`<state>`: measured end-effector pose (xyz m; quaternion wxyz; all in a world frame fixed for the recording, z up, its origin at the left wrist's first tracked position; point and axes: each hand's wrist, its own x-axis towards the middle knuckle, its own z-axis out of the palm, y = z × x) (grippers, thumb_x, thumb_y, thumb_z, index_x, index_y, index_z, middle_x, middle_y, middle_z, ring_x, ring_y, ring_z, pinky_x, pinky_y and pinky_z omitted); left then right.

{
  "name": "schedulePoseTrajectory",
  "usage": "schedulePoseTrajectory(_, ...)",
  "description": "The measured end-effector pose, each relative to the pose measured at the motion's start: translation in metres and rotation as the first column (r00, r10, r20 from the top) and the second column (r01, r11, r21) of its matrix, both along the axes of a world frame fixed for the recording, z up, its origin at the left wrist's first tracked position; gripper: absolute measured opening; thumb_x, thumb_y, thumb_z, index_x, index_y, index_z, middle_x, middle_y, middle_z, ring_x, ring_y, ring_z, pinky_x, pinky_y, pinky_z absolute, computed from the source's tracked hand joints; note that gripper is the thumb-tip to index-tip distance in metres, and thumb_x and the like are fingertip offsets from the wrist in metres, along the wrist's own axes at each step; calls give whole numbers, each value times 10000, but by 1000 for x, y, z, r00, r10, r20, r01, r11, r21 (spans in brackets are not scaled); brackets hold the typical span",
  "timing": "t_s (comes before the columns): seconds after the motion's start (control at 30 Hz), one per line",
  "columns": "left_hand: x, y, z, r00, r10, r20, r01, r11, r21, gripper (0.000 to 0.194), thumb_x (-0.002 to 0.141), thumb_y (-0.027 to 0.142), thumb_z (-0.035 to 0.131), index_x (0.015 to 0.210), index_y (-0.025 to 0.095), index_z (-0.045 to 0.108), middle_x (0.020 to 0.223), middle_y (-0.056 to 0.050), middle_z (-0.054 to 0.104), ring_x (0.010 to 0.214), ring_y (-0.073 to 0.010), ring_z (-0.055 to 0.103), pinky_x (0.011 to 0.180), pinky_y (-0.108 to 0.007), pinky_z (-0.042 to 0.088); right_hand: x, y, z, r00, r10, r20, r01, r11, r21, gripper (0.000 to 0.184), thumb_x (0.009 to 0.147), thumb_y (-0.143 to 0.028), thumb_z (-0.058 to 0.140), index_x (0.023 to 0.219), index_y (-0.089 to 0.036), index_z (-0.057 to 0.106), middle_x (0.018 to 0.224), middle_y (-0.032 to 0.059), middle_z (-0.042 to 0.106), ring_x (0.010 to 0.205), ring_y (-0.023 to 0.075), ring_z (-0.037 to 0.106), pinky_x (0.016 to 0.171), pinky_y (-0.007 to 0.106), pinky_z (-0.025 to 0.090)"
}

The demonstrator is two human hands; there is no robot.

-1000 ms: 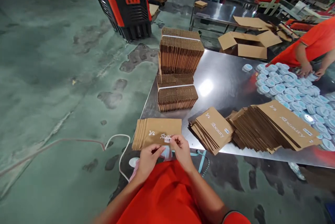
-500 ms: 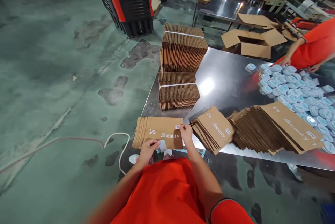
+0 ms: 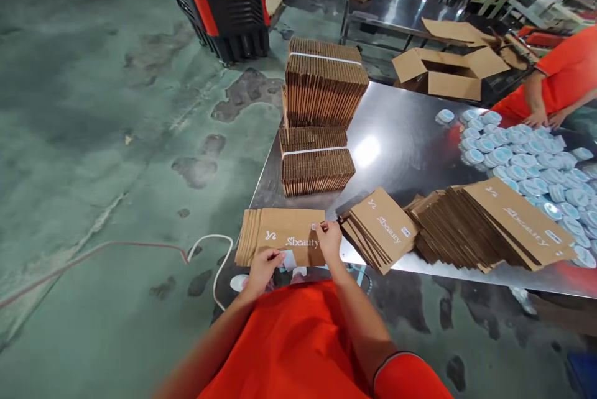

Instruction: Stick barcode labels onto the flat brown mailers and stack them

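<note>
A pile of flat brown cardboard boxes (image 3: pixel 291 220), printed "beauty" in white, lies fanned at the table's near left corner. My left hand (image 3: pixel 262 270) pinches a small pale-blue sheet (image 3: pixel 288 260), apparently label backing, over the pile's front edge. At the top box's right end, my right hand (image 3: pixel 329 241) has thumb and fingertips closed at a small white label (image 3: pixel 314 226), touching the cardboard. The fingertips partly cover that label. To the right lie more printed flat boxes (image 3: pixel 380 225), fanned, with a white label on the top one.
Two strapped bundles of folded cardboard (image 3: pixel 326 85) stand behind the pile on the metal table (image 3: pixel 396 132). Fanned flat boxes (image 3: pixel 517 215) and many round pale-blue containers (image 3: pixel 527 153) lie rightward. A co-worker's hands (image 3: pixel 541 118) are beyond them, near an open carton (image 3: pixel 454 85).
My right hand has shifted very slightly at the label; my left hand keeps the sheet in nearly the same place. The co-worker's hands have come closer together over the round containers.
</note>
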<state>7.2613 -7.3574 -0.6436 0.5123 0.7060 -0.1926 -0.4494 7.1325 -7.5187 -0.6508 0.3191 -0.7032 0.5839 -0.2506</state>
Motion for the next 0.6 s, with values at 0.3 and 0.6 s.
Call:
schedulePoseTrajectory(0.3, 0, -2, 11, 999, 6, 32, -6, 1000, 3, 325, 616, 478, 654, 530, 174, 578, 505, 38, 497, 511, -116, 443, 509, -237, 354, -5, 1, -1, 979, -93, 181, 88, 996, 33, 206, 710, -340, 574, 803, -229, 428, 712, -23, 537, 643, 171, 539, 642, 285, 430)
schedulePoseTrajectory(0.6, 16, 2, 34, 987, 94, 131, -94, 996, -3, 381, 624, 567, 672, 586, 199, 582, 492, 50, 468, 497, -131, 453, 509, -249, 375, -18, 26, 6, 999, -39, 35, 38, 999, 26, 249, 804, -362, 510, 944, -174, 594, 944, 124, 584, 931, 273, 552, 880, 432, 431)
